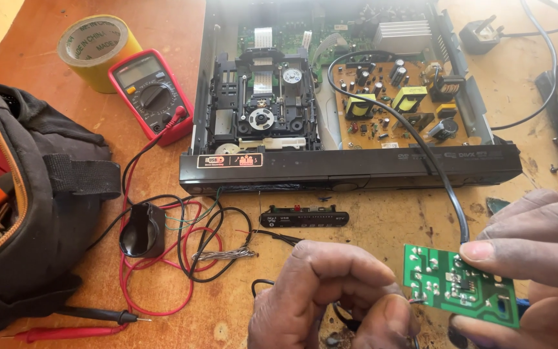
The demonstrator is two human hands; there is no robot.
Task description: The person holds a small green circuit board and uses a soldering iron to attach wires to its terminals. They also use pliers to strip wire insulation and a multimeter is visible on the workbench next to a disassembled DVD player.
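Btwn hands [330,300], green circuit board [460,284]

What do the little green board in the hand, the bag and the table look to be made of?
Green board, held by the right hand: likely glossy lacquered fibreglass, with shiny silver solder blobs. Bag: seemingly matte black woven fabric, creased and soft, with orange trim. Table: probably wood, a worn, scuffed brown surface.

small circuit board [460,284]: green, silver solder dots
multimeter [152,95]: red case, dark grey face, black dial
tape roll [97,50]: yellow
probe leads [156,284]: red and black
player chassis [350,169]: black
power board [395,106]: tan, yellow transformers
bag [33,194]: black, orange trim
bench [382,220]: brown, scuffed
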